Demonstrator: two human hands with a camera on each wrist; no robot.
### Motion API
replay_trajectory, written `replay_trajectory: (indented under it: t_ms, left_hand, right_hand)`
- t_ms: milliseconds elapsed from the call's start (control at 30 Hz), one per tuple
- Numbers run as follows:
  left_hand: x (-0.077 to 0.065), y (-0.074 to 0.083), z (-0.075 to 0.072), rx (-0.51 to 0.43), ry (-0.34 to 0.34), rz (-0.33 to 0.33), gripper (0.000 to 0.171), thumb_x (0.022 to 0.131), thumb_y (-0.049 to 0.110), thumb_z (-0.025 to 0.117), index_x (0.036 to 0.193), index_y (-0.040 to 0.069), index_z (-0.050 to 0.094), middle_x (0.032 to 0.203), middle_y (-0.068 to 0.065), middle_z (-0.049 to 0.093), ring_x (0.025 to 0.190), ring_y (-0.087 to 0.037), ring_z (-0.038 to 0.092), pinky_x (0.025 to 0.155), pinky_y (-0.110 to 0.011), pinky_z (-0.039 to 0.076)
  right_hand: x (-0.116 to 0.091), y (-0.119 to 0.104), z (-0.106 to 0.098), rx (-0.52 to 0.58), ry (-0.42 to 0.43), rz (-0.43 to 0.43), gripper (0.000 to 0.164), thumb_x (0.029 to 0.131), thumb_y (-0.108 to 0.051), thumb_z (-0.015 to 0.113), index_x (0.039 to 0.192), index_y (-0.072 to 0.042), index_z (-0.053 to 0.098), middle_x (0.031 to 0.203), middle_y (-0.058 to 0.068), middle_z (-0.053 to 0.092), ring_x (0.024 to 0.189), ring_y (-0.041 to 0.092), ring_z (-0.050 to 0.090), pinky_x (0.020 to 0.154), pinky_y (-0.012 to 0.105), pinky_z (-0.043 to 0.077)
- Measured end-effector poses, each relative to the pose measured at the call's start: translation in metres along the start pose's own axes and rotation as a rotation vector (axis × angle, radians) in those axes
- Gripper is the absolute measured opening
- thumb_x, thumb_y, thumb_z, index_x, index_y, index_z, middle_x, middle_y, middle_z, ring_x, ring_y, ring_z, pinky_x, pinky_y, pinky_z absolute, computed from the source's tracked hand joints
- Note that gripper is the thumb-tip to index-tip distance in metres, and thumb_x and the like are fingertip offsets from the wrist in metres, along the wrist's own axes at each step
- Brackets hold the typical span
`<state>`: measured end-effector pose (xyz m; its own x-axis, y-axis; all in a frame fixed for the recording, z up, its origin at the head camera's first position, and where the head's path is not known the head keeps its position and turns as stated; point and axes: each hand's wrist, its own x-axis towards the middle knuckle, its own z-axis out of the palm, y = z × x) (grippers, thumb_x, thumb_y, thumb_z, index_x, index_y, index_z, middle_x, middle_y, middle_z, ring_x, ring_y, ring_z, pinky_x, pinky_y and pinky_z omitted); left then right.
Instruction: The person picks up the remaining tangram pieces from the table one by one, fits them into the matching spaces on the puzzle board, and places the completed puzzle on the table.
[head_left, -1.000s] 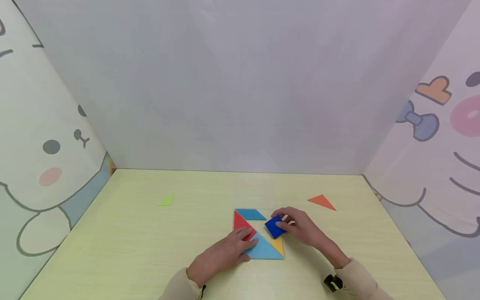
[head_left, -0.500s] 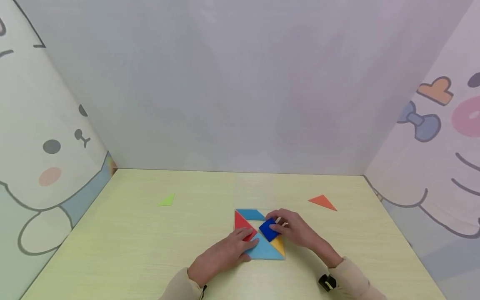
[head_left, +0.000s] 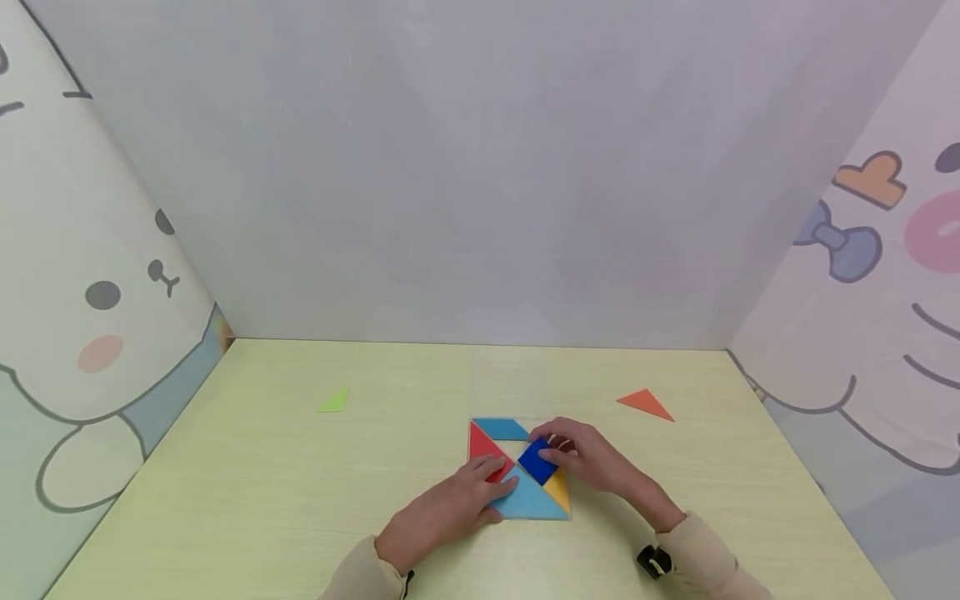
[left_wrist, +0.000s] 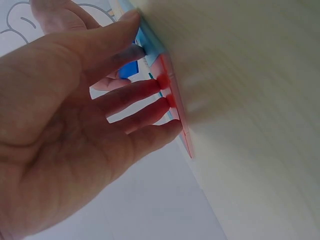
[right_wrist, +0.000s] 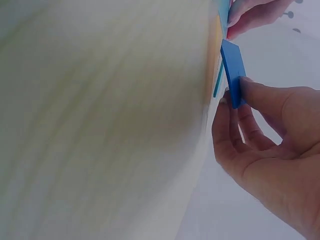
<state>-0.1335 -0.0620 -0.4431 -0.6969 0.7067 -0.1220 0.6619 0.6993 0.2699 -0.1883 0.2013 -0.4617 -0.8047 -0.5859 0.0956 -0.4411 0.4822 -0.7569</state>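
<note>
Between thumb and fingers, my right hand pinches a dark blue square tangram piece. In the right wrist view the square is tilted and its near end stands off the board. My left hand rests with extended fingers on the red triangle and the light blue triangle. Around the square lie a teal-blue parallelogram and a yellow triangle, partly covered by it. The pieces sit in a thin, pale square tray, mostly hidden under them.
A small green triangle lies to the left on the pale wooden table. An orange-red triangle is at the right. A grey-white wall closes off the back, and printed cartoon panels stand on both sides.
My right hand has carried the dark blue square a little left and down, over the gap beside the red and light blue triangles. The left hand has stayed in place.
</note>
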Motion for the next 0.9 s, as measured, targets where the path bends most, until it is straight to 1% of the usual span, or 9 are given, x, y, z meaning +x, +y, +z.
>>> replay_trajectory:
  t_ms: [267,567,733,900]
  left_hand:
    - [-0.0005,-0.0009,-0.0012,0.010,0.008,0.009,0.053,0.097,0.030,0.072,0.147,0.020,0.059,0.151,-0.004,0.049,0.138,-0.022,0.046,0.106,-0.029,0.048]
    - [-0.0004,-0.0019,0.0000,0.015,0.019,0.017,0.053,0.096,0.030,0.072,0.147,0.020,0.059,0.150,-0.004,0.049,0.137,-0.022,0.046,0.106,-0.028,0.048]
    - [0.0002,-0.0010,0.0008,0.020,0.017,0.017,0.054,0.096,0.031,0.072,0.147,0.021,0.059,0.150,-0.003,0.049,0.138,-0.021,0.045,0.105,-0.027,0.048]
    - [-0.0009,-0.0008,0.0012,0.030,0.020,0.017,0.053,0.097,0.031,0.072,0.147,0.021,0.059,0.150,-0.002,0.049,0.138,-0.020,0.044,0.105,-0.026,0.047]
  right_hand:
    - [-0.0008,0.0014,-0.0032,-0.024,-0.037,-0.008,0.028,0.100,0.000,0.063,0.128,-0.001,0.065,0.121,0.013,0.068,0.102,0.027,0.066,0.088,0.032,0.057]
    - [-0.0008,0.0028,-0.0016,-0.075,-0.054,-0.034,0.030,0.099,0.001,0.064,0.129,0.001,0.064,0.115,0.012,0.063,0.099,0.024,0.064,0.087,0.030,0.056]
    - [-0.0018,0.0039,-0.0001,-0.092,-0.064,-0.025,0.030,0.100,-0.003,0.064,0.129,0.001,0.065,0.115,0.012,0.060,0.099,0.023,0.063,0.087,0.029,0.056]
    - [-0.0024,0.0017,0.0015,-0.098,-0.066,-0.012,0.031,0.100,-0.006,0.065,0.130,0.001,0.065,0.117,0.012,0.059,0.101,0.026,0.063,0.086,0.028,0.057]
